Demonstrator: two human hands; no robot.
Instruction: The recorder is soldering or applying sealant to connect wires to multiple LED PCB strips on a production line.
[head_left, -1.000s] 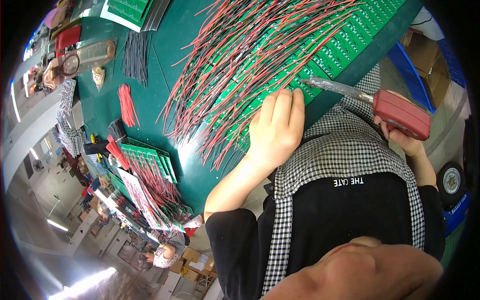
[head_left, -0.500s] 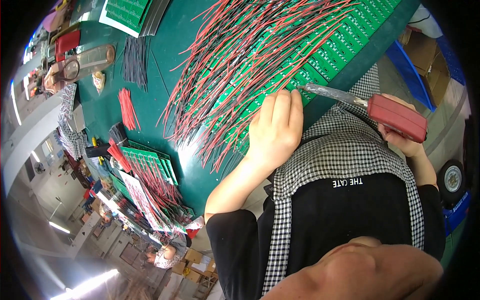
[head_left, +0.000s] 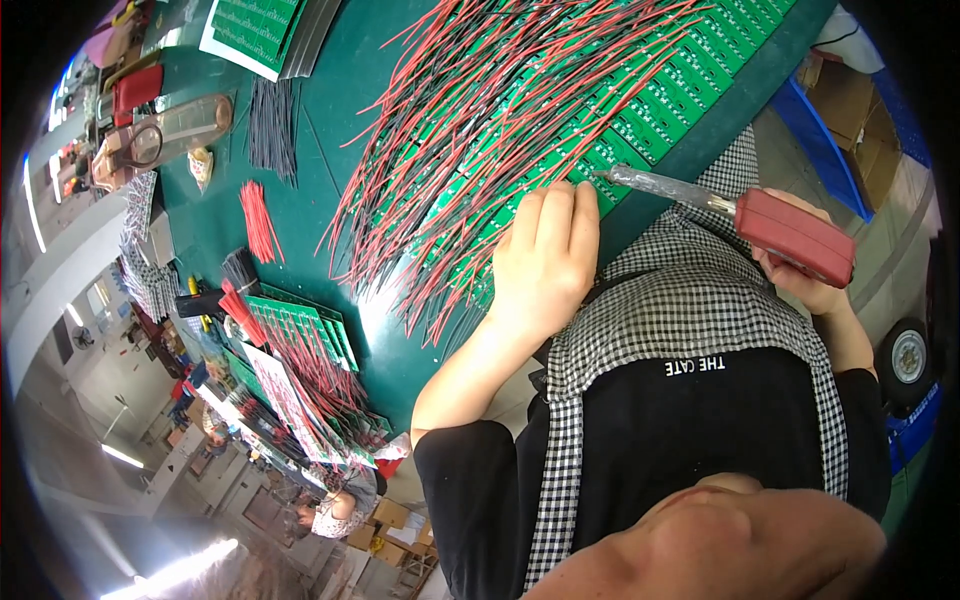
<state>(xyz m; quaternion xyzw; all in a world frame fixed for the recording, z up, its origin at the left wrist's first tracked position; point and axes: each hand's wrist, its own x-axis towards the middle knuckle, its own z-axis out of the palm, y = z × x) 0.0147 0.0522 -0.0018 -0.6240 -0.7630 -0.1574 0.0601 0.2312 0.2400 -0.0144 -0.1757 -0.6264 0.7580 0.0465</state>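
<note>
At the green worktop (head_left: 330,110), my left hand (head_left: 545,260) lies flat, fingers pressed together, pinning the near edge of a row of green circuit boards (head_left: 650,100). My right hand (head_left: 810,285) is wrapped around the red handle of a soldering iron (head_left: 760,220), its tip resting at the boards' edge beside my left fingertips. Most boards already carry red and black wires (head_left: 500,110) fanned across them, so I judge the soldering well along. Loose red wires (head_left: 258,222) and black wires (head_left: 270,130) wait farther left.
</note>
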